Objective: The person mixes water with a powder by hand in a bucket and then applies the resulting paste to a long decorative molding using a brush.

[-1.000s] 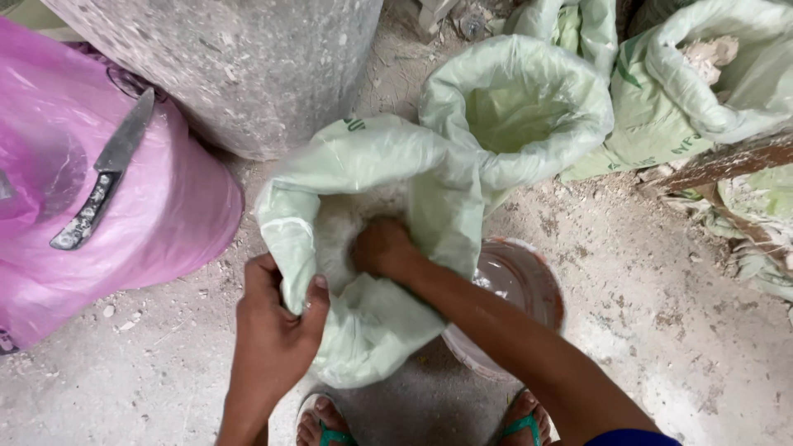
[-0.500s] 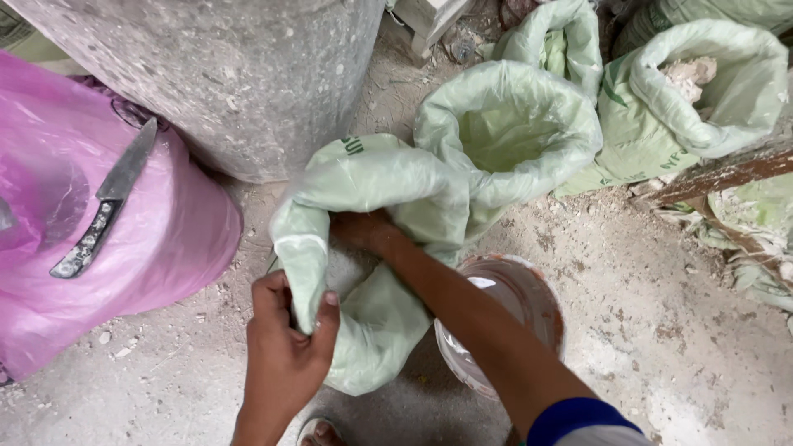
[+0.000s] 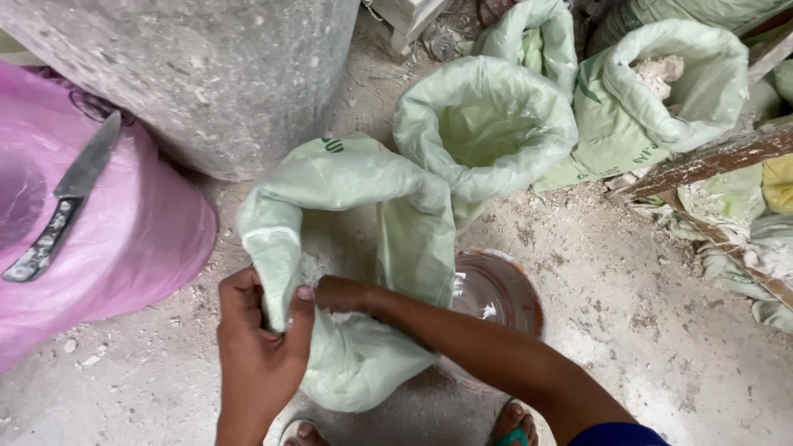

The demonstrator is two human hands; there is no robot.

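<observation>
The left hand (image 3: 260, 347) pinched the rolled rim of the pale green sack (image 3: 347, 264) tight between thumb and fingers, while the right hand (image 3: 343, 295) was sunk past the knuckles into the sack's mouth, so its grip could not be made out. That sack stood on the dusty floor (image 3: 644, 347) just ahead of the sandalled feet, soft and floppy, likely heavy with white powder, best held by the doubled rim. Beside it sat a clear tub (image 3: 496, 289), further off an open green sack (image 3: 483, 124), and left a knife (image 3: 62, 198) on a pink bag (image 3: 149, 239).
</observation>
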